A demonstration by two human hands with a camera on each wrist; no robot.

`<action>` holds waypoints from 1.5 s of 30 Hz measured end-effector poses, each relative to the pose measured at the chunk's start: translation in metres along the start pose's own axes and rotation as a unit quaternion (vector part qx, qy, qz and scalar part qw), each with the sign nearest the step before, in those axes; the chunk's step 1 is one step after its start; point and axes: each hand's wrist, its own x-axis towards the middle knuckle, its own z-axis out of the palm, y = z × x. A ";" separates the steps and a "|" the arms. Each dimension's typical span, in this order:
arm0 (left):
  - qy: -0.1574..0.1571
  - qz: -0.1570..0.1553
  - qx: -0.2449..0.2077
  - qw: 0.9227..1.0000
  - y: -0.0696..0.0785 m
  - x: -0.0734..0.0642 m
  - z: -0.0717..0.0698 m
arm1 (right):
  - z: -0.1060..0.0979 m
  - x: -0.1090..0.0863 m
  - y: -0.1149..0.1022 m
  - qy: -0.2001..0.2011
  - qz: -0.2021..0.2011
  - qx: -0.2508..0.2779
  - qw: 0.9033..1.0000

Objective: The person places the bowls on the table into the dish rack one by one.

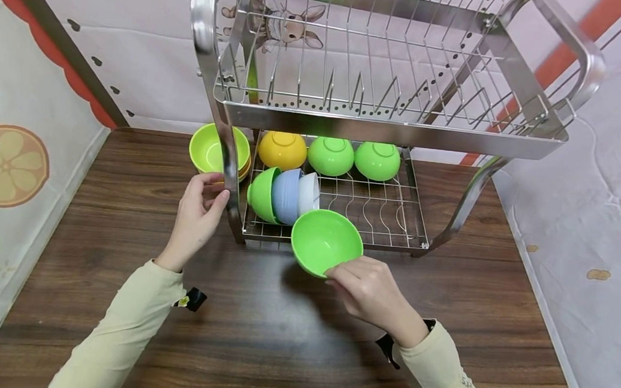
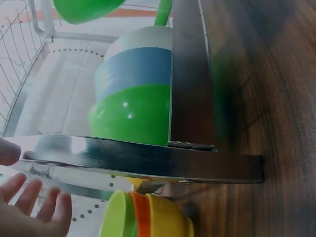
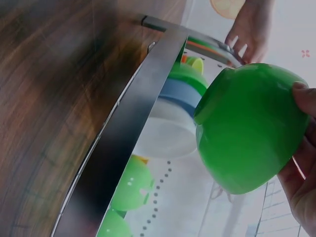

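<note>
My right hand (image 1: 371, 291) pinches the near rim of a green bowl (image 1: 324, 243), thumb outside it. The bowl is tilted, its inside facing up in the head view, in front of the rack's lower tier. My left hand (image 1: 195, 219) is at the rack's left post (image 2: 123, 155), its thumb touching the metal and its loosely bent fingers on the other side, apart from it in the left wrist view. Beside the held bowl, a white bowl (image 1: 308, 194), a blue bowl (image 1: 287, 197) and another green bowl (image 1: 262, 195) stand on edge, nested together.
Behind them on the lower tier sit an upside-down yellow bowl (image 1: 283, 151) and two green bowls (image 1: 331, 157). Left of the rack, a stack of lime, orange and yellow bowls (image 1: 205, 149) stands on the wooden table (image 1: 278, 348). The wire upper tier (image 1: 390, 130) overhangs the back row.
</note>
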 end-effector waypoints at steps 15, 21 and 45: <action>-0.014 0.024 0.046 0.999 -0.006 0.004 0.005 | 0.000 -0.005 0.028 0.074 0.105 0.078 0.989; -0.022 -0.001 0.029 0.999 -0.005 0.002 0.004 | 0.008 -0.006 0.038 0.112 0.218 0.160 0.956; -0.032 -0.021 -0.006 0.999 0.000 0.003 0.001 | 0.048 0.011 0.058 0.390 0.450 0.520 0.612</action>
